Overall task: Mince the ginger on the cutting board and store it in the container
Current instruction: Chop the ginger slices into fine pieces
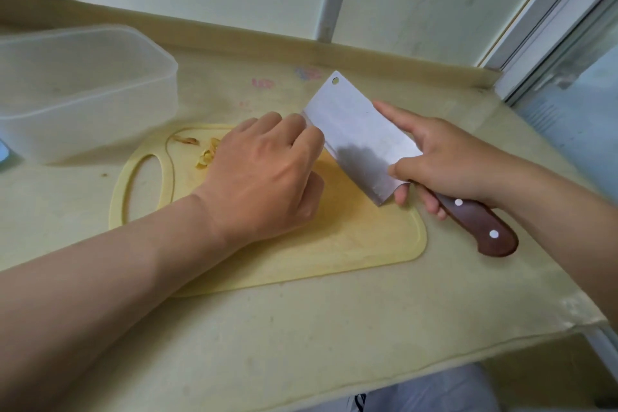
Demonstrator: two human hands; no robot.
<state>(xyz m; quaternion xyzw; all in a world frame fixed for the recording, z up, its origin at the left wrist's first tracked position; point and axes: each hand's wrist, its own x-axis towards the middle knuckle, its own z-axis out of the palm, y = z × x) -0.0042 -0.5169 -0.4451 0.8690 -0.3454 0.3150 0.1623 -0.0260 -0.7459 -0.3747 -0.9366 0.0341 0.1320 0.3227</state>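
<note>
Left hand (264,174): fingers curled down on yellow cutting board (368,244), knuckles against cleaver (354,130) blade; can't tell what it holds. Right hand (448,160) grips cleaver's wooden handle, index finger along blade. Ginger pieces (207,155) lie on board beyond L hand. Translucent container (87,90) sits back-left on counter (334,328); contents unclear.

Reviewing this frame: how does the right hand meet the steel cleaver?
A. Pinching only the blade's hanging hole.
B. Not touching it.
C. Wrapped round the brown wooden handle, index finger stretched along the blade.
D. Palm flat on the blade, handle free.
C: the right hand curls round the brown wooden handle of the steel cleaver, with its index finger lying along the blade.
</note>
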